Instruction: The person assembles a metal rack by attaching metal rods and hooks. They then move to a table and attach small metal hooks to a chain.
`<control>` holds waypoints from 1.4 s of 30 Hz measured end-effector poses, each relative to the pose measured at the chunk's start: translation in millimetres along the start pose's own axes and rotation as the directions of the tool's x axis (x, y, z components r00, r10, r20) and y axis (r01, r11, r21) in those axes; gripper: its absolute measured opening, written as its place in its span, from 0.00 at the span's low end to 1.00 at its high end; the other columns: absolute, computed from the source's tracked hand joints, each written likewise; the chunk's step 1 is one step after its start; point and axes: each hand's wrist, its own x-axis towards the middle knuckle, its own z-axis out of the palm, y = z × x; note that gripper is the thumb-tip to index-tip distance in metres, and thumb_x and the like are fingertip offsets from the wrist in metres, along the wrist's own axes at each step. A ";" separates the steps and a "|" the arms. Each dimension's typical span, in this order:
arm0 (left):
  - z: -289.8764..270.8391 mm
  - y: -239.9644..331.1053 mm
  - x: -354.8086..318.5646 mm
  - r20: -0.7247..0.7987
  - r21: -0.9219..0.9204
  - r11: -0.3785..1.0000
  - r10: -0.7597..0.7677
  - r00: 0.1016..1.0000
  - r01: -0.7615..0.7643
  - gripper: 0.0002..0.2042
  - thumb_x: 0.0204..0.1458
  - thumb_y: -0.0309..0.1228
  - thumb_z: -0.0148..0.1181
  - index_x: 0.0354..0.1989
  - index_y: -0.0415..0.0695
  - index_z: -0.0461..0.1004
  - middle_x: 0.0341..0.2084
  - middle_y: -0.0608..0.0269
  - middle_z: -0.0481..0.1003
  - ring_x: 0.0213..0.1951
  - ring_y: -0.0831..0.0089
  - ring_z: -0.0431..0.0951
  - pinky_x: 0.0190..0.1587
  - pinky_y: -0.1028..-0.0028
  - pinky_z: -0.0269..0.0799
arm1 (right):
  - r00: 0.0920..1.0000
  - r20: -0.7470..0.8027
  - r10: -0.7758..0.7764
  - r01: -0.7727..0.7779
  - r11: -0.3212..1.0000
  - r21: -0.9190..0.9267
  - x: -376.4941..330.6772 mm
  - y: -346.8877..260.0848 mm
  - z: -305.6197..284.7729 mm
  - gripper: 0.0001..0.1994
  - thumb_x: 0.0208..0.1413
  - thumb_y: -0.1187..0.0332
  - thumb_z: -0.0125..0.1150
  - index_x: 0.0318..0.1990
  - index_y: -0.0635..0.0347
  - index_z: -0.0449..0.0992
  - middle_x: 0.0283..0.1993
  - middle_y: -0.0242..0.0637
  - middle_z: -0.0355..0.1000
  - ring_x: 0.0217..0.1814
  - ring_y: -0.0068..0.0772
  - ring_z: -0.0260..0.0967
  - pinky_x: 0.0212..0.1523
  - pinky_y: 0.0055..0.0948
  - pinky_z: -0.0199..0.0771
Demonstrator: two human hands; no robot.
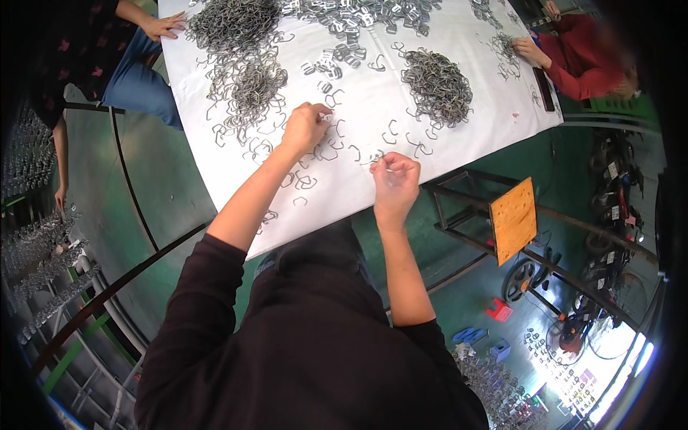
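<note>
Over the white bench (pixel 308 223), the right hand (pixel 397 183) is clamping a metal clip (pixel 376 157) in its grip near the front edge, while the left hand (pixel 306 129) is hovering beside loose wire hooks (pixel 327 153), its grip too hidden for me to judge

Whatever the left hand (pixel 305 130) and right hand (pixel 398 188) may hold is too small to tell, and the top edge crops the flat metal pieces (pixel 350 23)

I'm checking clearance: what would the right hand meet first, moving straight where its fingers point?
The right hand would probably meet the loose wire hook just to its left, though depth is unclear.
</note>
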 end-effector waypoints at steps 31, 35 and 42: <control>-46.8 17.7 -81.3 -0.003 -0.836 0.534 -0.238 0.971 0.129 0.03 0.51 0.22 0.62 0.34 0.37 0.76 0.27 0.65 0.78 0.32 0.83 0.76 0.37 0.83 0.71 | 0.942 0.311 0.126 0.220 0.468 -0.856 65.1 68.7 -6.1 0.07 0.58 0.66 0.56 0.35 0.61 0.72 0.34 0.40 0.71 0.35 0.42 0.70 0.36 0.38 0.69; -46.6 23.4 -78.0 -0.026 -0.868 0.490 -0.214 0.977 0.084 0.04 0.51 0.21 0.61 0.34 0.36 0.75 0.28 0.63 0.78 0.32 0.82 0.77 0.37 0.82 0.72 | 0.921 0.345 0.180 -0.077 0.953 -0.293 43.6 31.1 24.7 0.06 0.61 0.69 0.53 0.36 0.62 0.70 0.27 0.28 0.66 0.27 0.22 0.62 0.31 0.22 0.64; -45.5 38.2 -67.8 -0.054 -0.884 0.465 -0.213 0.975 0.052 0.04 0.51 0.21 0.61 0.35 0.36 0.76 0.28 0.63 0.79 0.33 0.82 0.78 0.35 0.84 0.72 | 0.937 0.301 0.175 -0.181 0.984 -0.009 29.4 -13.2 54.7 0.06 0.62 0.69 0.52 0.39 0.63 0.68 0.27 0.23 0.61 0.27 0.13 0.53 0.29 0.15 0.56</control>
